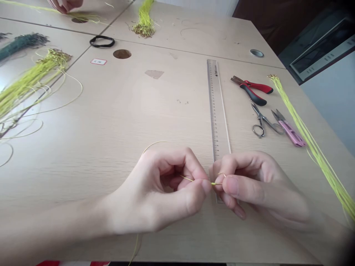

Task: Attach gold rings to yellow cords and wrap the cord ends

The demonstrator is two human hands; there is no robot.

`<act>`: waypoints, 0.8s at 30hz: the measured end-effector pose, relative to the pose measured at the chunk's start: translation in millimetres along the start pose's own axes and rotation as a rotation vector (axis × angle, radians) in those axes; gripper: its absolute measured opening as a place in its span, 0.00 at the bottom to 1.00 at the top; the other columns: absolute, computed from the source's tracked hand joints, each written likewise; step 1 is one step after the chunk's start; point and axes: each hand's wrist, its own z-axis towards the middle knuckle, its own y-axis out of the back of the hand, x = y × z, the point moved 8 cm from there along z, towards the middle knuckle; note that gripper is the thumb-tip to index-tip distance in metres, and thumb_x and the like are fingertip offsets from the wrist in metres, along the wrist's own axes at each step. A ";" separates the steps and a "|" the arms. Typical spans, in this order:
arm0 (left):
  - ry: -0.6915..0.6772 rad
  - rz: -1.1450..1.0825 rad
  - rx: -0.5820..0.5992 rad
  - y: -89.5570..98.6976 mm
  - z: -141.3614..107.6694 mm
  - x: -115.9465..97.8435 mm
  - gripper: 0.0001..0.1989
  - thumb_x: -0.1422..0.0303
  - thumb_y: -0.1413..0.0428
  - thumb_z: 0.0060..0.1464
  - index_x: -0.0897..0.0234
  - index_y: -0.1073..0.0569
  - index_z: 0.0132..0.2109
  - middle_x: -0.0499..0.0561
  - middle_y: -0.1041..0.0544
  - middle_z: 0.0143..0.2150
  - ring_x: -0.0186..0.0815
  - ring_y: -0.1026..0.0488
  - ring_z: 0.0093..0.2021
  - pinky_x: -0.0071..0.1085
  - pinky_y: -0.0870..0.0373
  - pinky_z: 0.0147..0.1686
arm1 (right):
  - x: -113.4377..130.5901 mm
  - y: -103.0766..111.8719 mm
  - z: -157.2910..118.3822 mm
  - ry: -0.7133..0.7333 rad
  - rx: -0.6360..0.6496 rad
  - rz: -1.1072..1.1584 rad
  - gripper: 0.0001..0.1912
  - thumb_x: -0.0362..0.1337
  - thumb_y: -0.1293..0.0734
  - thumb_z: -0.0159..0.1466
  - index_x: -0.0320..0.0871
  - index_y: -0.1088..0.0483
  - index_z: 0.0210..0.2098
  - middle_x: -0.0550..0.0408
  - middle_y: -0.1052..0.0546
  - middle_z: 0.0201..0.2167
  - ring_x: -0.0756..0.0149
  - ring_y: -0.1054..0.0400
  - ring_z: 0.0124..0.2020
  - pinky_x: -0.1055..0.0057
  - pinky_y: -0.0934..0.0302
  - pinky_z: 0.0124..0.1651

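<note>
Close to the table's front edge, my left hand (166, 192) pinches a thin yellow cord (186, 178) between thumb and index finger. A small bright yellow knot (213, 183) shows in the narrow gap between my hands. My right hand (260, 188) is closed on the same cord just right of the knot, where a small loop curls above the thumb tip. One stretch of the cord arcs out behind my left hand, and another hangs below the wrist. Under my right fingers lies a clear ruler (219, 111), its near end partly hidden.
Red-and-black pliers (253, 88), folding scissors (263, 122) and pink thread snips (290, 129) lie right of the ruler. A yellow cord bundle (310, 136) runs along the right edge. More yellow cords (36, 81) lie left. Another person's hand (66, 4) works at the far left.
</note>
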 end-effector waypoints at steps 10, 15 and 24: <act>-0.016 0.001 -0.019 2.8 -2.1 1.0 0.09 0.70 0.46 0.51 0.65 0.34 0.25 0.44 0.38 0.21 0.27 0.41 0.23 0.24 0.42 0.21 | 9.2 0.8 -1.3 0.075 -0.084 -0.215 0.11 0.43 0.33 0.60 0.45 0.33 0.24 0.63 0.38 0.17 0.77 0.45 0.19 0.79 0.49 0.20; -0.024 -0.002 -0.010 0.5 -2.7 -0.1 0.08 0.71 0.46 0.52 0.65 0.34 0.26 0.44 0.39 0.21 0.27 0.42 0.23 0.24 0.42 0.21 | 18.1 -0.9 -3.6 0.192 -0.106 -0.307 0.09 0.37 0.34 0.61 0.45 0.33 0.25 0.63 0.35 0.19 0.77 0.43 0.20 0.80 0.47 0.21; -0.031 -0.011 -0.018 0.4 -2.6 0.0 0.07 0.73 0.46 0.51 0.64 0.35 0.26 0.42 0.41 0.19 0.27 0.43 0.22 0.24 0.43 0.20 | 27.0 -4.8 -8.6 0.326 -0.110 -0.399 0.07 0.33 0.35 0.62 0.46 0.33 0.27 0.64 0.31 0.22 0.78 0.38 0.23 0.81 0.43 0.25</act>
